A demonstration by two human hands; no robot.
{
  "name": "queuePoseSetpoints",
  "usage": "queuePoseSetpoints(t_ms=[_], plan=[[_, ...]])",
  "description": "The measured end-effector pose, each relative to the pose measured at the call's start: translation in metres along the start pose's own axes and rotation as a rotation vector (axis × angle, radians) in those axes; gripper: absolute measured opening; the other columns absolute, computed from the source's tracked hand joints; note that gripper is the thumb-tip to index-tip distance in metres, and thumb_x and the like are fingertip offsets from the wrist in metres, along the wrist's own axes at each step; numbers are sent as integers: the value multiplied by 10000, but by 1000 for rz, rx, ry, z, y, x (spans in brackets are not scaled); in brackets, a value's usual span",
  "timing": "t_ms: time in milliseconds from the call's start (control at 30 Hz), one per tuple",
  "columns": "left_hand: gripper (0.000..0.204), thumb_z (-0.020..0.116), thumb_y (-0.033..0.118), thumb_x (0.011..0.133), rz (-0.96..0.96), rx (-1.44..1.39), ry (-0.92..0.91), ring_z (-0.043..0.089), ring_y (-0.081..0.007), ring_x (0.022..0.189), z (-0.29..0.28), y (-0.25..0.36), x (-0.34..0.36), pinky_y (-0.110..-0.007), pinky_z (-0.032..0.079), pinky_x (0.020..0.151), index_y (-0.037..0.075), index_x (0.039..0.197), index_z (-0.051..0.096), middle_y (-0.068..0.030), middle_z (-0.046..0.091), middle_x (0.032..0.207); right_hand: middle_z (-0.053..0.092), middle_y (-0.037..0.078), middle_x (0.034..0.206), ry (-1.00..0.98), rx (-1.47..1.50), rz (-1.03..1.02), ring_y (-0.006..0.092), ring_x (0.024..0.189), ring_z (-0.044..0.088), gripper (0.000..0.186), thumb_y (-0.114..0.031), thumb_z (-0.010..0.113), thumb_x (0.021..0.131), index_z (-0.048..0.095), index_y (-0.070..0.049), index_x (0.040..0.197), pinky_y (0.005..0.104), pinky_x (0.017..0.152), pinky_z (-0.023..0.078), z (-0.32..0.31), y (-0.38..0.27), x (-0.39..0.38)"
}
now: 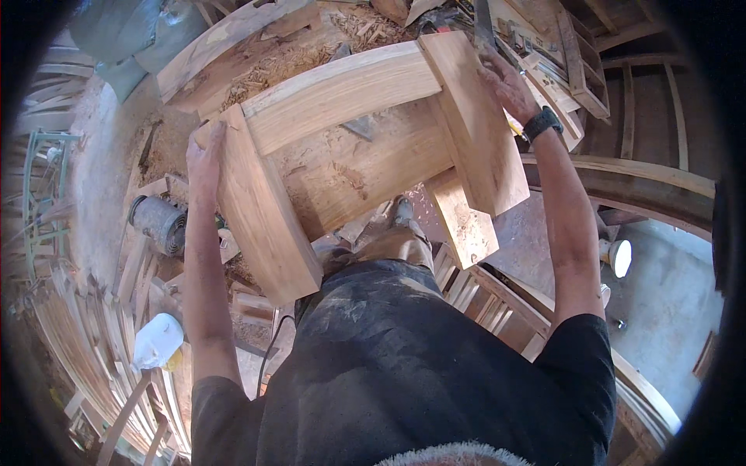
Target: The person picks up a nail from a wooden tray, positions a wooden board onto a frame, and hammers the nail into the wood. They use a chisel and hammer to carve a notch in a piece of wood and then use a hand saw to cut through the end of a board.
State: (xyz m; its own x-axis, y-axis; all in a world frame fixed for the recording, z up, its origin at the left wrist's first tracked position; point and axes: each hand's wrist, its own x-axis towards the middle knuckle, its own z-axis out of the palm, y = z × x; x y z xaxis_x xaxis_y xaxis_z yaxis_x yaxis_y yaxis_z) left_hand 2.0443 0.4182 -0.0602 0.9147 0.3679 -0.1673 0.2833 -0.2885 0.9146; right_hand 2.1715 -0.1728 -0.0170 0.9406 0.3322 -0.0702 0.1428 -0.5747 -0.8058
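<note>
While both hands gripped the wooden frame [350, 147], left hand [205, 155] clasped its 9 o'clock board, right hand [509, 81] its 2 o'clock board; motor [158, 223] sat at 8 o'clock.

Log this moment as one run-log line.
left hand: grips left board of wooden frame | right hand: grips right board | frame: lifted over sawdust-covered workbench | nearby: white jug, electric motor

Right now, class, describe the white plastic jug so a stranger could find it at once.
Start at the big wooden frame that both hands grip, then follow the left hand down its forearm toward the elbow. Just outside that arm, among curved wooden slats, lies the white jug, the only smooth white plastic thing among bare timber.
</note>
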Motion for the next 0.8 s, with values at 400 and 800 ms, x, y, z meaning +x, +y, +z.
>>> queuePoseSetpoints(t_ms=[400, 800], plan=[[622, 580, 484, 1032, -336, -262, -11, 673, -216, 1121, -16, -4, -33, -355, 526, 984, -20, 1396, 574, -134, 685, 1272, 341, 144, 1660, -28, 568, -120, 270, 1526, 330, 620, -329, 468, 1095, 327, 9, 1595, 380, 1247, 259, -14, 28, 35], [580, 522, 475, 1064, -461, -470, -7, 698, -191, 1088, -17, 0, -44, -342, 574, 942, 44, 1451, 546, -90, 684, 1298, 362, 67, 1617, -74, 754, -25, 217, 1456, 408, 784, -307, 581, 1064, 126, -63, 1655, 371, 1227, 317, 13, -32, 46]])
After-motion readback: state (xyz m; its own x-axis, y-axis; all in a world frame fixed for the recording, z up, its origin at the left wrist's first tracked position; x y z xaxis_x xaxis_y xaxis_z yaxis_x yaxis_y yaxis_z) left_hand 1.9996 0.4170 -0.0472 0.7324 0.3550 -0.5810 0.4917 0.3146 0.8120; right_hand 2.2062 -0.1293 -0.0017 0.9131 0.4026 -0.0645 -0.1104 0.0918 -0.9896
